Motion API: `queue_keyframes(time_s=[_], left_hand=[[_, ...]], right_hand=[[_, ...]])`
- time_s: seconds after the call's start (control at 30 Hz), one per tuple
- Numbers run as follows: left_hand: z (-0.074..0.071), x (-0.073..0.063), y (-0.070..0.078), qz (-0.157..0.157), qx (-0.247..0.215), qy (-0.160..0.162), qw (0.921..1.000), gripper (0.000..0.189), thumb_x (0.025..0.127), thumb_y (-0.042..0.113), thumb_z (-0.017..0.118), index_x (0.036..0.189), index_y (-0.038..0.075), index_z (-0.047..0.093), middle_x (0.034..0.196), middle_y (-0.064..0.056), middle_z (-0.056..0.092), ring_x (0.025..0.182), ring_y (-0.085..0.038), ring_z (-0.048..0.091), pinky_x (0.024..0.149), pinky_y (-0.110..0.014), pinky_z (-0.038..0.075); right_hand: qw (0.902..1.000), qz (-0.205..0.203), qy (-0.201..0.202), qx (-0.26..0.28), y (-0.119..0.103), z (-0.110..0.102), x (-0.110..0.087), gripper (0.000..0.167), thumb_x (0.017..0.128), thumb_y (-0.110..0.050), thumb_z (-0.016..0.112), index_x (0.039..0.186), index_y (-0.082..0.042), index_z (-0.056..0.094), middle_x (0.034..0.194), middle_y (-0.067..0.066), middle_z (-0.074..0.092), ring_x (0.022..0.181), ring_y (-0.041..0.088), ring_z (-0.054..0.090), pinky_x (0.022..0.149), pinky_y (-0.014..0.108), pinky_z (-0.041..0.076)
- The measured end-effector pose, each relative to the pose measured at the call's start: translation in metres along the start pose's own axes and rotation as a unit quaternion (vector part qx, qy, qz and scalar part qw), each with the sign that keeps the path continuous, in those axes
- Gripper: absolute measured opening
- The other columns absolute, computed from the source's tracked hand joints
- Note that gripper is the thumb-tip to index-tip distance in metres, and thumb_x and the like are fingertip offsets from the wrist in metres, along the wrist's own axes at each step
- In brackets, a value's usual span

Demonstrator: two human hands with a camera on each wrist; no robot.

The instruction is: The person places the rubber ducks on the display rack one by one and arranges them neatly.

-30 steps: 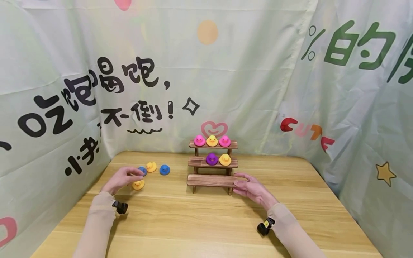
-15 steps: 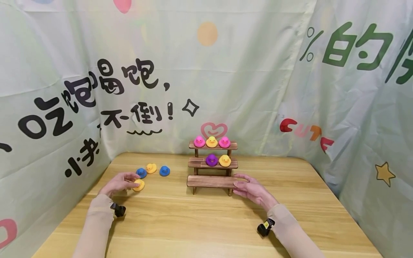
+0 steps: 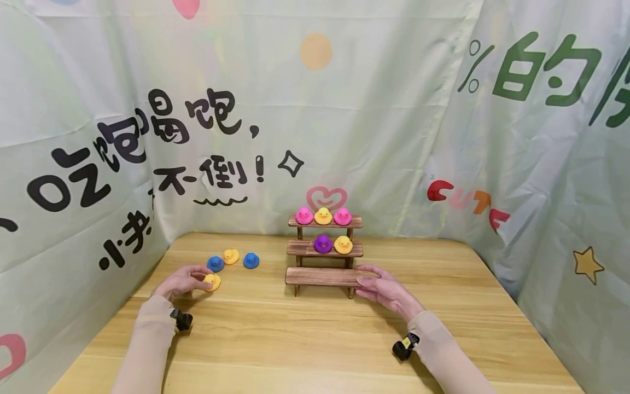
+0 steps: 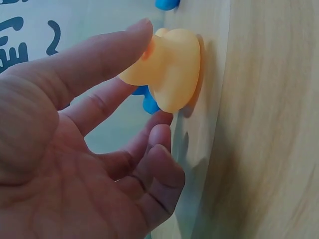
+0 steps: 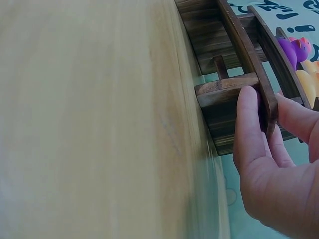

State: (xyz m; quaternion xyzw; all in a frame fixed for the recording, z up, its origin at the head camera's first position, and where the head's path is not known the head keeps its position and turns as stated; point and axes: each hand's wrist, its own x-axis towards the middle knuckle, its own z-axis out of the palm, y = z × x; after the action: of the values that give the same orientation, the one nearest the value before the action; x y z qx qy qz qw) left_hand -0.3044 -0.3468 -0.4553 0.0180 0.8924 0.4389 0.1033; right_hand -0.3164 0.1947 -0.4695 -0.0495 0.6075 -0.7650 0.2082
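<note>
My left hand (image 3: 183, 280) is at the front of the loose ducks, pinching a yellow rubber duck (image 3: 212, 282) by its head. In the left wrist view the thumb lies across one side of that duck (image 4: 177, 69), with the index finger behind it and the other fingers curled below. At the right end of the lowest step, my right hand (image 3: 386, 287) grips the three-step wooden stand (image 3: 320, 276). The right wrist view shows the thumb above the step's board (image 5: 251, 59) and fingers under it. Pink, yellow and purple ducks (image 3: 323, 243) sit on the two upper steps.
Behind the left hand, two blue ducks (image 3: 251, 260) and another yellow duck (image 3: 231, 256) lie on the wooden table (image 3: 295, 345). A printed cloth (image 3: 374, 137) hangs along the back and both sides. The stand's lowest step carries no duck.
My left hand has come down and toward me, from beside the rear blue duck to the front yellow duck, and now pinches it. The right hand keeps its hold on the stand.
</note>
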Motion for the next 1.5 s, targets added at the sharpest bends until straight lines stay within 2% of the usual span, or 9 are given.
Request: queue_keyframes(time_s=[0.2,0.33,0.43,0.67,0.83,0.97,1.2,1.37,1.5], left_hand=[[0.001,-0.001,0.001,-0.010,-0.009,0.000,0.9999,0.049,0.081,0.014,0.078,0.124,-0.002,0.059,0.131,-0.026,0.056,0.093,-0.020,0.056,0.064,-0.032,0.047],[0.001,0.001,0.001,-0.012,-0.008,0.003,0.9999,0.046,0.080,0.014,0.078,0.121,-0.001,0.061,0.130,-0.021,0.057,0.088,-0.018,0.055,0.063,-0.030,0.047],[0.000,0.000,0.001,-0.006,-0.006,0.004,1.0000,0.045,0.080,0.012,0.078,0.119,-0.001,0.062,0.130,-0.023,0.057,0.087,-0.017,0.055,0.062,-0.030,0.048],[0.001,0.000,0.000,0.015,-0.032,0.006,0.9993,0.049,0.081,0.011,0.077,0.124,-0.005,0.059,0.132,-0.027,0.055,0.090,-0.016,0.061,0.072,-0.033,0.054],[0.000,0.002,0.000,0.057,-0.052,0.012,0.9970,0.051,0.084,0.015,0.076,0.125,-0.007,0.056,0.129,-0.028,0.056,0.094,-0.019,0.065,0.078,-0.038,0.058],[0.000,0.003,0.001,0.076,-0.067,0.022,0.9946,0.052,0.086,0.020,0.075,0.127,-0.007,0.055,0.128,-0.028,0.056,0.097,-0.028,0.066,0.078,-0.041,0.058],[0.006,0.010,0.009,0.085,-0.069,0.043,0.9930,0.055,0.086,0.026,0.075,0.129,-0.002,0.056,0.119,-0.019,0.065,0.093,-0.034,0.066,0.079,-0.042,0.057],[0.013,0.012,0.019,0.089,-0.083,0.060,0.9908,0.054,0.085,0.027,0.077,0.128,0.000,0.059,0.116,-0.019,0.067,0.095,-0.036,0.065,0.078,-0.043,0.057],[0.017,0.014,0.025,0.096,-0.074,0.071,0.9901,0.054,0.086,0.032,0.076,0.128,0.001,0.060,0.114,-0.019,0.067,0.097,-0.038,0.064,0.078,-0.042,0.056]], right_hand=[[1.0000,0.000,-0.003,-0.003,-0.002,0.000,-0.001,0.062,0.096,0.002,0.056,0.148,0.006,0.023,0.108,0.009,0.057,0.091,0.015,0.068,0.093,0.034,0.055],[1.0000,0.002,-0.002,0.000,-0.001,0.000,-0.001,0.063,0.095,0.002,0.057,0.148,0.005,0.024,0.108,0.009,0.058,0.091,0.015,0.068,0.092,0.033,0.055],[1.0000,0.002,-0.002,0.000,-0.001,0.001,0.000,0.063,0.095,0.003,0.057,0.148,0.005,0.024,0.108,0.009,0.059,0.091,0.015,0.068,0.091,0.033,0.055],[1.0000,-0.002,-0.002,-0.006,-0.001,0.001,0.000,0.062,0.095,0.001,0.057,0.148,0.006,0.025,0.109,0.010,0.057,0.091,0.015,0.068,0.092,0.034,0.055],[1.0000,0.001,0.001,-0.007,-0.002,0.001,0.000,0.061,0.096,0.002,0.056,0.148,0.005,0.025,0.110,0.011,0.055,0.091,0.015,0.068,0.090,0.033,0.056],[1.0000,0.000,-0.001,-0.005,-0.002,0.001,0.000,0.061,0.095,0.002,0.056,0.147,0.005,0.025,0.109,0.010,0.054,0.090,0.014,0.068,0.089,0.032,0.056],[1.0000,0.000,-0.002,-0.005,-0.002,0.001,0.001,0.060,0.096,0.002,0.056,0.147,0.005,0.025,0.107,0.010,0.055,0.090,0.015,0.068,0.090,0.032,0.056],[1.0000,0.001,-0.003,-0.004,-0.002,0.001,0.001,0.061,0.096,0.002,0.056,0.148,0.005,0.025,0.106,0.009,0.055,0.090,0.015,0.067,0.091,0.033,0.055],[1.0000,0.002,-0.003,-0.002,-0.002,0.000,0.000,0.062,0.095,0.002,0.057,0.148,0.005,0.025,0.107,0.009,0.056,0.090,0.015,0.068,0.091,0.033,0.055]])
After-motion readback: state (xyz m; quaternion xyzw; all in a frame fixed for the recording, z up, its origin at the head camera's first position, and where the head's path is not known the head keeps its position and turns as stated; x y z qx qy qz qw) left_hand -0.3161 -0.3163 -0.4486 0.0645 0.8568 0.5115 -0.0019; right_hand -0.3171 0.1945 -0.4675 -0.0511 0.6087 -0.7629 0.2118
